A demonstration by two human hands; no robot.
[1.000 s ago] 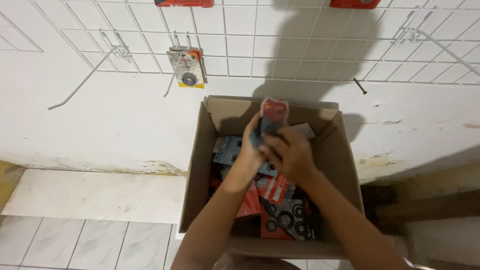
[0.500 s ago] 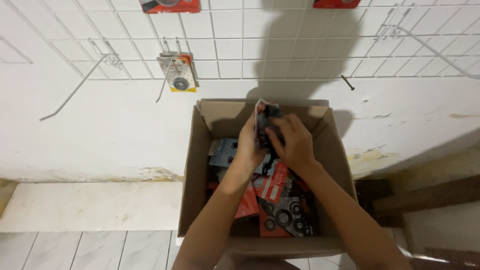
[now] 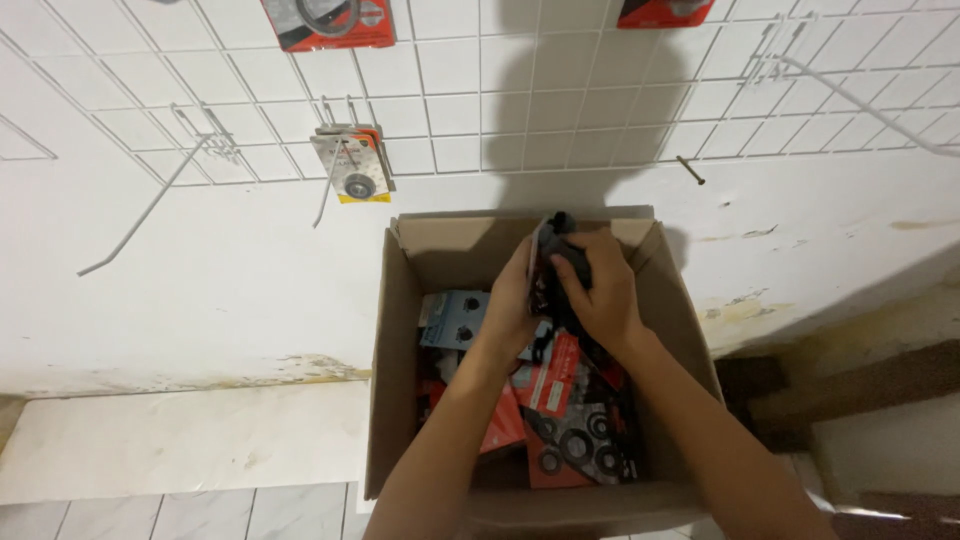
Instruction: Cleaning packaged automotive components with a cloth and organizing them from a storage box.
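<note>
Both my hands are raised over an open cardboard box (image 3: 392, 400) that stands against a white wall. My left hand (image 3: 512, 300) and my right hand (image 3: 598, 290) together grip a small bundle of dark carded packs (image 3: 552, 240) near the box's far wall. Inside the box lie several red and black carded packs with ring-shaped parts (image 3: 570, 430) and a pale blue pack (image 3: 455, 318). My forearms hide the middle of the box.
A white wire grid panel (image 3: 500, 90) with long hooks (image 3: 140, 215) hangs on the wall above. A carded pack (image 3: 350, 165) hangs on one hook, two red packs (image 3: 330, 22) at the top. A dark step lies right (image 3: 860, 390), white tiled floor left (image 3: 170, 440).
The view has tilted upward, so the box sits lower in the picture. My hands stay together on the packs over the box's far end.
</note>
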